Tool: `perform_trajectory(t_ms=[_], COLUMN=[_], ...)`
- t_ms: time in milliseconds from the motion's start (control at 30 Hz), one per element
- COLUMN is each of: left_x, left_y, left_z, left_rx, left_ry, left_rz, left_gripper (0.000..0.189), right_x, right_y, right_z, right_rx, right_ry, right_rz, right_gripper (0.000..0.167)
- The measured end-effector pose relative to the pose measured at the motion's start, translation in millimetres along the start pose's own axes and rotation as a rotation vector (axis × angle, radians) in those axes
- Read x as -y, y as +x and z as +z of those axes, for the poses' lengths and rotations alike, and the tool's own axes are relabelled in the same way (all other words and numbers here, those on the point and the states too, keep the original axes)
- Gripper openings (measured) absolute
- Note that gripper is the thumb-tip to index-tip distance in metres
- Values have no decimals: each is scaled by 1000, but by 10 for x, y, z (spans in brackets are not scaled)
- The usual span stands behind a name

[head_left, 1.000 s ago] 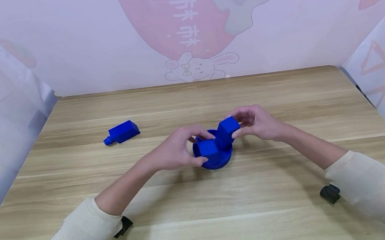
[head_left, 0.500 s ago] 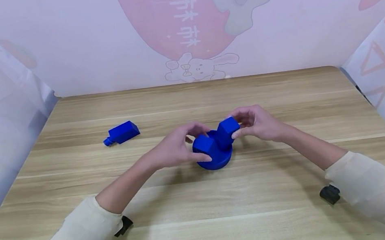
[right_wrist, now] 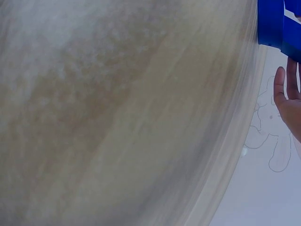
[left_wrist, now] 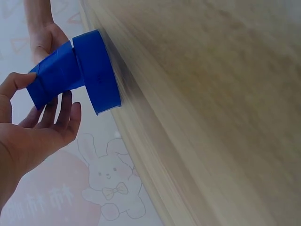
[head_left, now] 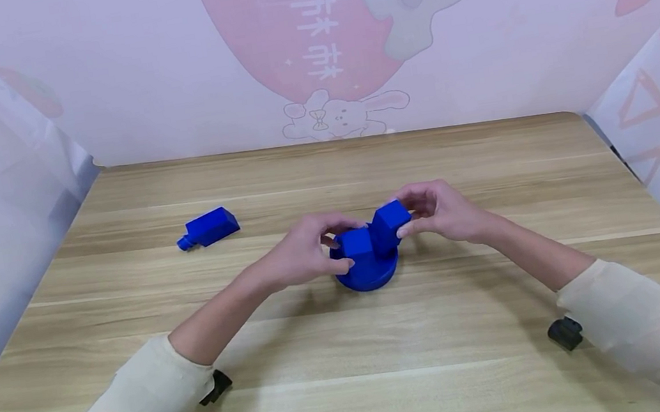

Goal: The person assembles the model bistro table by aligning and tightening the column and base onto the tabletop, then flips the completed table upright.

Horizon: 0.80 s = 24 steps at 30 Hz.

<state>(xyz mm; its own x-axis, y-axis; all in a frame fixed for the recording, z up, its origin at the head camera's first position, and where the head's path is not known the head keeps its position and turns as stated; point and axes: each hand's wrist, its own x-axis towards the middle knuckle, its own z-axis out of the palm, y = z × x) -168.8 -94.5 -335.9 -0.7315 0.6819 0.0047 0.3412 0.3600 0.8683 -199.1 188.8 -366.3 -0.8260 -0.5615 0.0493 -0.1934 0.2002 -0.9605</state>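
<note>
A round blue base (head_left: 370,278) stands on the wooden table with two blue square-sided blocks standing up from it. My left hand (head_left: 305,252) pinches the left block (head_left: 357,243) between thumb and fingers. Its lower end is hidden by the base's rim. On the other side, my right hand (head_left: 448,212) grips the right block (head_left: 391,217), which leans toward that hand. In the left wrist view, the left hand's thumb (left_wrist: 21,81) is at the end of the blue block (left_wrist: 59,73). The right wrist view catches only part of the right hand (right_wrist: 292,103) beside the base (right_wrist: 270,23).
A third blue block (head_left: 212,227), shaped like a square bottle with a narrow round neck, lies on its side at the left of the table (head_left: 392,380). A printed white screen (head_left: 160,82) rises behind the table's back edge.
Under my left hand the left block has twisted one way and back, and now sits slightly higher in view. The left thumb has shifted with it. My right hand and its block stay put.
</note>
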Motion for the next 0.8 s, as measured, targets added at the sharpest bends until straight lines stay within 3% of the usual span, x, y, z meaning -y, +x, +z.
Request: perform_trajectory(t_ms=[233,567,800], left_x=[2,-26,-70], left_y=[31,38,63], left_z=[25,127,192], left_rx=[35,-94,-131], left_ry=[-39,192,233], left_rz=[-8,-101,-98], left_gripper=[53,62,52], right_x=[-2,16,2], right_y=[-5,-1,-4], right_z=[3,0,0], right_rx=[0,-2,-11], right_ry=[3,1,0], right_rz=[-7,2,1], right_gripper=[43,41,42])
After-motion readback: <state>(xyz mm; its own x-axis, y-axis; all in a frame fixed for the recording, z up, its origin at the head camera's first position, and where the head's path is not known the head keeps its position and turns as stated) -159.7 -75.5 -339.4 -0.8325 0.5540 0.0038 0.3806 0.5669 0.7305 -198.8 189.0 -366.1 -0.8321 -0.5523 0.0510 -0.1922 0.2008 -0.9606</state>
